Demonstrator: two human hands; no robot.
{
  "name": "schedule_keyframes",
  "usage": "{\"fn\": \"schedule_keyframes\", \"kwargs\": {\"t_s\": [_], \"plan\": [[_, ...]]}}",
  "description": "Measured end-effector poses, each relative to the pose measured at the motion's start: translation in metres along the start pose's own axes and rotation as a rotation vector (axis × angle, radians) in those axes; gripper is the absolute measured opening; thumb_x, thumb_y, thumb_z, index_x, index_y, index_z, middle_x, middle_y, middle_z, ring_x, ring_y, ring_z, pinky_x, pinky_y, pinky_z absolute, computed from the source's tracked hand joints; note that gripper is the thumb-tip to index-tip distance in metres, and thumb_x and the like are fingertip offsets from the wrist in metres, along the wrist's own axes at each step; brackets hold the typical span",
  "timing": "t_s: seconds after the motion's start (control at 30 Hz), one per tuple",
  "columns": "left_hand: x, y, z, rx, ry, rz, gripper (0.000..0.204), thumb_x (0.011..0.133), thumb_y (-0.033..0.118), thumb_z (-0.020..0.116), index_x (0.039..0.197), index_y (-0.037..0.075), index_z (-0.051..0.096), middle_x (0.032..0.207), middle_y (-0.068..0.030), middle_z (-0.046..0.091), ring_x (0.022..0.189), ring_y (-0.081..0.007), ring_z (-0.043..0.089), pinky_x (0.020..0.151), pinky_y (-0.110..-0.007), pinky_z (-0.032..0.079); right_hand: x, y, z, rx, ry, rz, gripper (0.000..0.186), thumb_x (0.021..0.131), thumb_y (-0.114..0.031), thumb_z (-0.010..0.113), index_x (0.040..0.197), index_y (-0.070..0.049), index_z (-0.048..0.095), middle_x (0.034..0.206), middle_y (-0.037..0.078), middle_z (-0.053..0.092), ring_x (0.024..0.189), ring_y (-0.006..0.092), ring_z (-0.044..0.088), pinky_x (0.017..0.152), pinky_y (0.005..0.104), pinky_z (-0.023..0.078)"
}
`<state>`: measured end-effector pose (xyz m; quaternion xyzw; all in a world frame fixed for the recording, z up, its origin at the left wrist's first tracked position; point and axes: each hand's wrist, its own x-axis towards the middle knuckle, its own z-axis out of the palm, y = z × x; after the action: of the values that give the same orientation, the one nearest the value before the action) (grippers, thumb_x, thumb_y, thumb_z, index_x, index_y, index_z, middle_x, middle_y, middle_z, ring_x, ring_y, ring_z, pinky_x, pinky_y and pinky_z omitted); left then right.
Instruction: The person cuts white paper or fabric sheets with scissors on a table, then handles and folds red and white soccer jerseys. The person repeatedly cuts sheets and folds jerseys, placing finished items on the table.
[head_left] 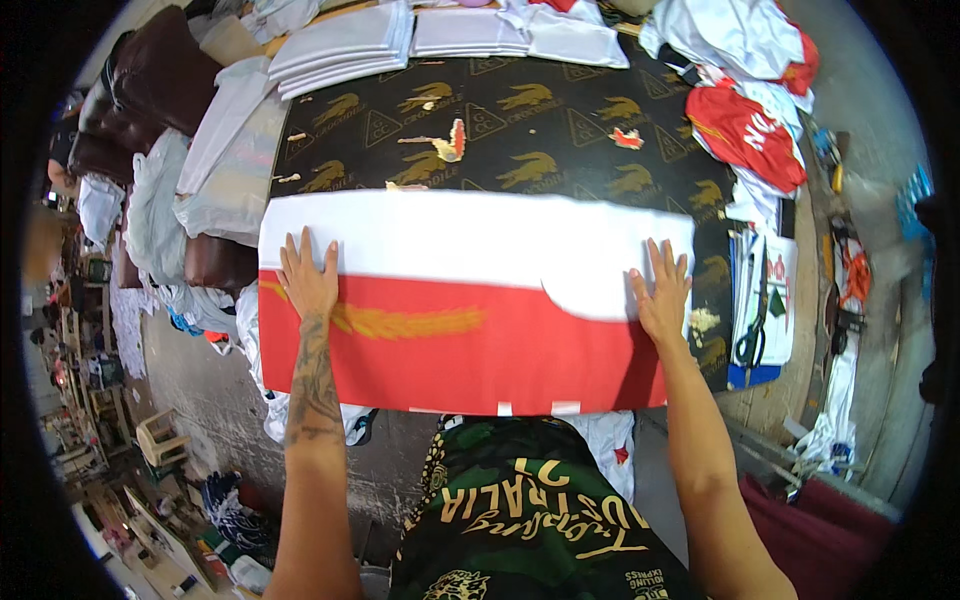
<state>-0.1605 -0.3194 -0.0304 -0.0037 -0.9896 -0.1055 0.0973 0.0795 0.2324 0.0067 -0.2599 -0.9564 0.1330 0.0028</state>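
Note:
A wide red and white fabric panel (430, 365) with a golden leaf-like print lies flat along the near edge of the black table (480, 100). Its white band is on the far side, the red on the near side, and a curved white area shows at the right. My left hand (308, 275) rests on the panel's left part, fingers spread across the white and red. Near the right end, my right hand (660, 298) presses on the cloth with its fingers apart. Neither hand grips anything.
Folded white fabric stacks (340, 48) line the table's far edge. Red and white cloth (745, 135) is heaped at the far right. Black-handled scissors (750, 342) lie on papers at the right edge. Plastic-wrapped bundles (160, 200) and a brown leather seat (160, 70) stand at left.

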Motion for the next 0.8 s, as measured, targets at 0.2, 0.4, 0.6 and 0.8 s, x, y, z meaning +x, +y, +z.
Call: {"fn": "schedule_keyframes", "kwargs": {"t_s": [0.2,0.4,0.6,0.8], "plan": [[0.093,0.027,0.03,0.136,-0.135,0.01,0.088,0.101,0.076,0.05,0.172,0.027,0.031,0.178,-0.0165,0.026,0.164,-0.043,0.02,0.13,-0.067,0.015,0.127,0.004,-0.009,-0.237,-0.001,-0.013,0.076,0.106,-0.063,0.052,0.172,-0.034,0.029,0.182,0.009,0.019,0.164,0.0497,0.013,0.125,0.0765,0.012],[0.153,0.023,0.052,0.148,-0.028,0.091,0.087,0.1,0.074,0.055,0.171,0.028,0.034,0.177,-0.017,0.028,0.164,-0.0425,0.022,0.13,-0.067,0.017,0.131,-0.013,0.013,-0.276,-0.152,0.163,0.083,0.101,-0.073,0.053,0.172,-0.035,0.031,0.181,0.012,0.019,0.165,0.0496,0.011,0.124,0.0785,0.009],[0.261,0.069,0.075,0.132,-0.135,0.182,0.089,0.099,0.079,0.05,0.17,0.028,0.036,0.177,-0.019,0.028,0.163,-0.0458,0.023,0.129,-0.067,0.019,0.272,-0.009,-0.006,-0.05,0.002,-0.102,0.082,0.102,-0.073,0.052,0.171,-0.034,0.033,0.18,0.008,0.023,0.163,0.0503,0.017,0.125,0.0778,0.013],[0.201,0.067,0.012,-0.137,0.251,0.406,0.039,0.107,0.028,0.065,0.13,-0.003,0.063,0.126,-0.0254,0.067,0.12,-0.0455,0.061,0.104,-0.053,0.048,0.171,-0.012,-0.083,0.123,0.335,-0.292,0.055,0.104,-0.037,0.07,0.151,-0.009,0.061,0.152,0.021,0.062,0.145,0.0394,0.054,0.121,0.0469,0.042]]}}
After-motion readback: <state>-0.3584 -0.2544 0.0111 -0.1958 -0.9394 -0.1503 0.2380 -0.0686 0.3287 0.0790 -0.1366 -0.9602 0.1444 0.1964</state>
